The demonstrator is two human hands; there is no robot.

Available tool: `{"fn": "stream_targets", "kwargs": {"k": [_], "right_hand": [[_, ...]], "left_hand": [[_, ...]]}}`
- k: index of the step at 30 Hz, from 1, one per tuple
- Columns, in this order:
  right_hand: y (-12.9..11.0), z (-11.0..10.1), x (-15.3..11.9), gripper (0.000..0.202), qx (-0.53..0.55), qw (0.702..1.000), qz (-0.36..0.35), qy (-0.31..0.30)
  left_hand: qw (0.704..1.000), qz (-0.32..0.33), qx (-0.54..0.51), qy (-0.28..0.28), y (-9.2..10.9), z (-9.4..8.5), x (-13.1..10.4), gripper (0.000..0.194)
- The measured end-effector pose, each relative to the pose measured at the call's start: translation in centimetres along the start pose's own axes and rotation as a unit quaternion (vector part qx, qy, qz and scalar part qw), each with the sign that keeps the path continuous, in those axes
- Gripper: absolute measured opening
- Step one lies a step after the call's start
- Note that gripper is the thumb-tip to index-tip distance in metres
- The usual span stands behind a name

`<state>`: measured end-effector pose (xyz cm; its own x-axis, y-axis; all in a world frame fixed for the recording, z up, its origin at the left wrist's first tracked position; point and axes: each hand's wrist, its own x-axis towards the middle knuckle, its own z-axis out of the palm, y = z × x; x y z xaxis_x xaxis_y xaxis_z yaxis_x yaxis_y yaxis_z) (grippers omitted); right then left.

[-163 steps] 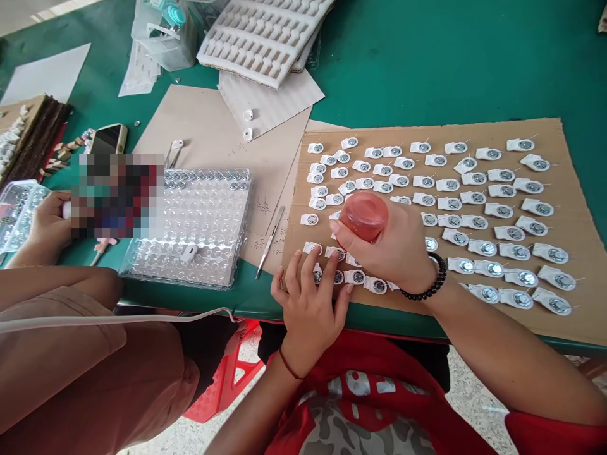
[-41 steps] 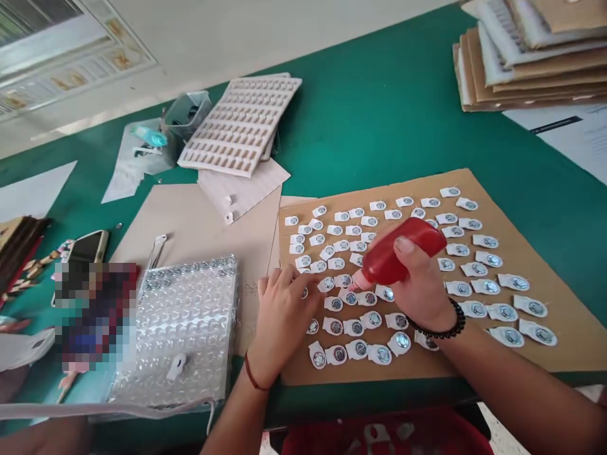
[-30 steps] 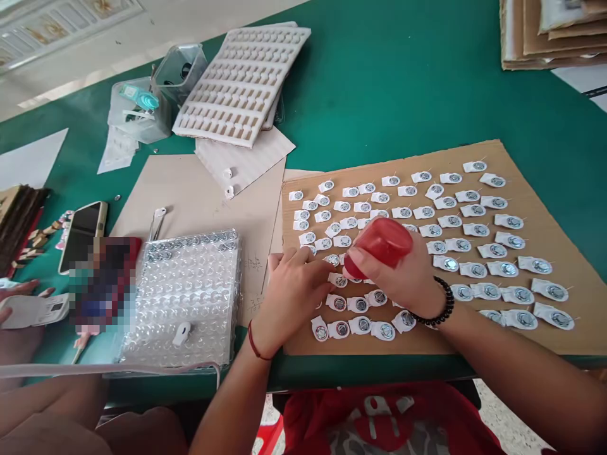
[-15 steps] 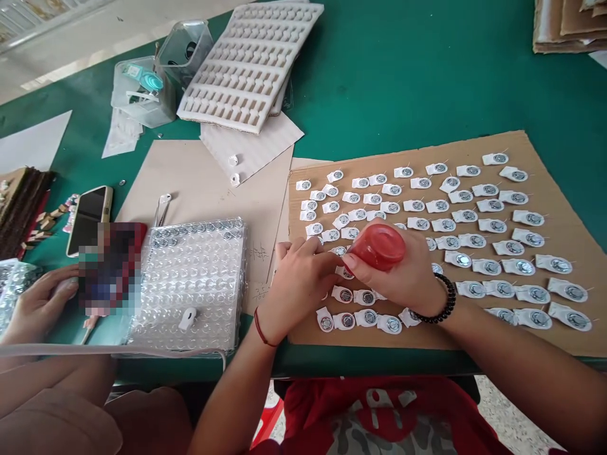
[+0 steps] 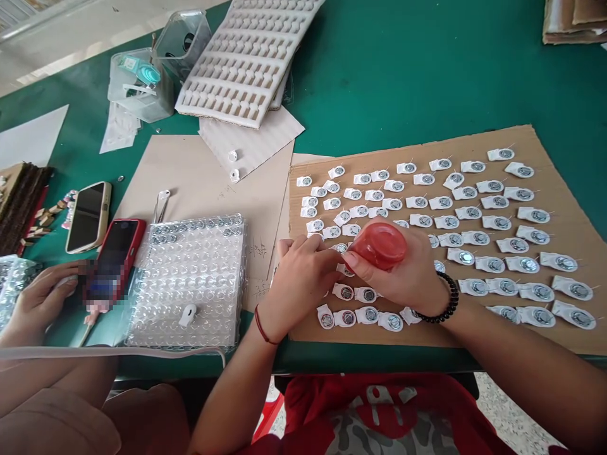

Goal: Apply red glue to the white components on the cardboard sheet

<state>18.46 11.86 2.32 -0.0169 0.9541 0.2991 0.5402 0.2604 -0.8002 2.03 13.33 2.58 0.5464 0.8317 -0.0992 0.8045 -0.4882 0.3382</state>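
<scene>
My right hand [image 5: 417, 272] is wrapped round a red squeeze bottle [image 5: 379, 246], tilted with its base toward me and its narrow end down to the left. Close beside that end is my left hand [image 5: 303, 278], its fingers curled together low over the cardboard sheet [image 5: 474, 335]; what they grip, if anything, is hidden. Around both hands lie rows of small white tabs with round silvery centres, such as this white tab [image 5: 390, 321]. Many carry a thin wire. Some tabs are covered by my hands.
Left of the cardboard lies a clear blister tray [image 5: 194, 272] with one white piece [image 5: 188, 315] on top. Tweezers [image 5: 161, 205], a red-cased phone [image 5: 116, 253] and another person's hand [image 5: 45, 297] are farther left. A white foam tray [image 5: 246, 69] and plastic tubs [image 5: 142, 88] stand behind.
The view has shifted slightly. My hands and the red bottle keep nearly the same pose over the cardboard.
</scene>
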Motion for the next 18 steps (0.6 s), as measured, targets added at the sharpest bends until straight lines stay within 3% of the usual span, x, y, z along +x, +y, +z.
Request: {"fn": "stream_targets", "kwargs": {"k": [18], "right_hand": [[0.09,-0.11,-0.09,0.026,-0.007,1.0,-0.025,0.011]], "left_hand": [[1.0,-0.001,-0.007,0.01,-0.01,0.29,0.0,0.016]]}}
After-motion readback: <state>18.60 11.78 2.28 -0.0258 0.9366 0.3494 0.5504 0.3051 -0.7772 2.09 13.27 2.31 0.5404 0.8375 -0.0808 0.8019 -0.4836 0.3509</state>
